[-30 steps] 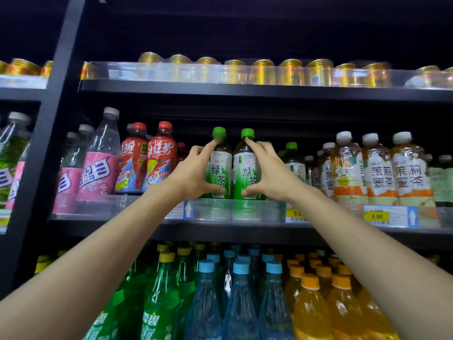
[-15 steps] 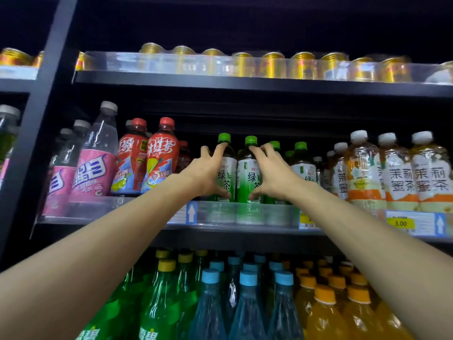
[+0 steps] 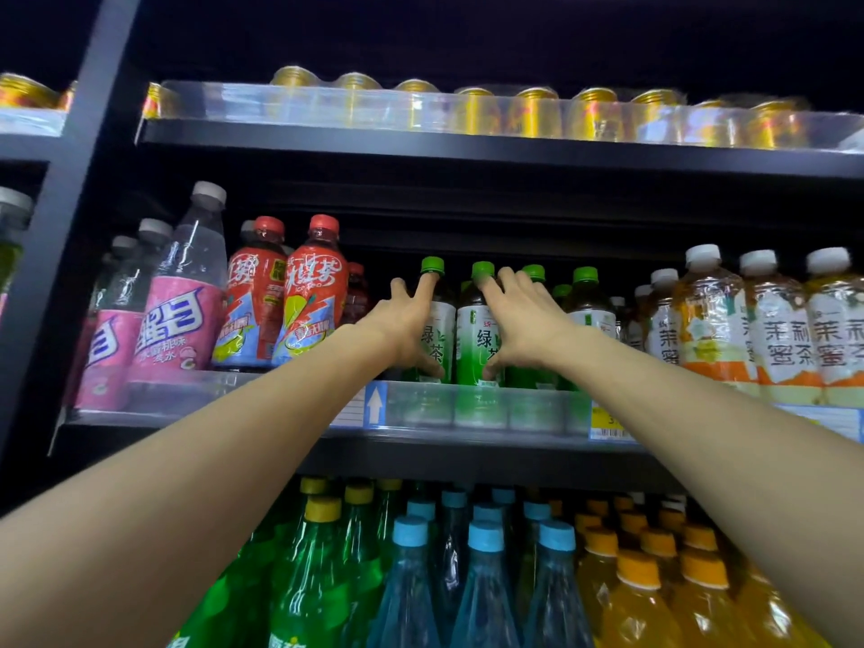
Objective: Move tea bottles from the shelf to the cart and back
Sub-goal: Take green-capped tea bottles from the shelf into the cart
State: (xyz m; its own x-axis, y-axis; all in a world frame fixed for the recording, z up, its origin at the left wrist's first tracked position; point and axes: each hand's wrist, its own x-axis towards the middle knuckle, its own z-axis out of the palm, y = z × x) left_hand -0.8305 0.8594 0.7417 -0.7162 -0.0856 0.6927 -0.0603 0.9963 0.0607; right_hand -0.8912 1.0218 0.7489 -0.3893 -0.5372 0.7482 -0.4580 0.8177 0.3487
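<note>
Moved deeper since the earlier frames, the left green tea bottle [image 3: 439, 332] and right green tea bottle [image 3: 476, 341] stand upright, side by side, on the middle shelf [image 3: 467, 456] behind its clear rail [image 3: 528, 409]. Left hand [image 3: 403, 320] and right hand [image 3: 523, 315] each clasp the bottle on their own side, thumb low on the label, index finger at the cap. Red iced tea bottles [image 3: 311, 297] stand just to the left.

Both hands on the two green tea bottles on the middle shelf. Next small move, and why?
Probably let go and draw both hands straight back. The left green tea bottle and right green tea bottle stand upright behind the clear front rail, and the left hand and right hand hold them loosely, fingers spread.
</note>
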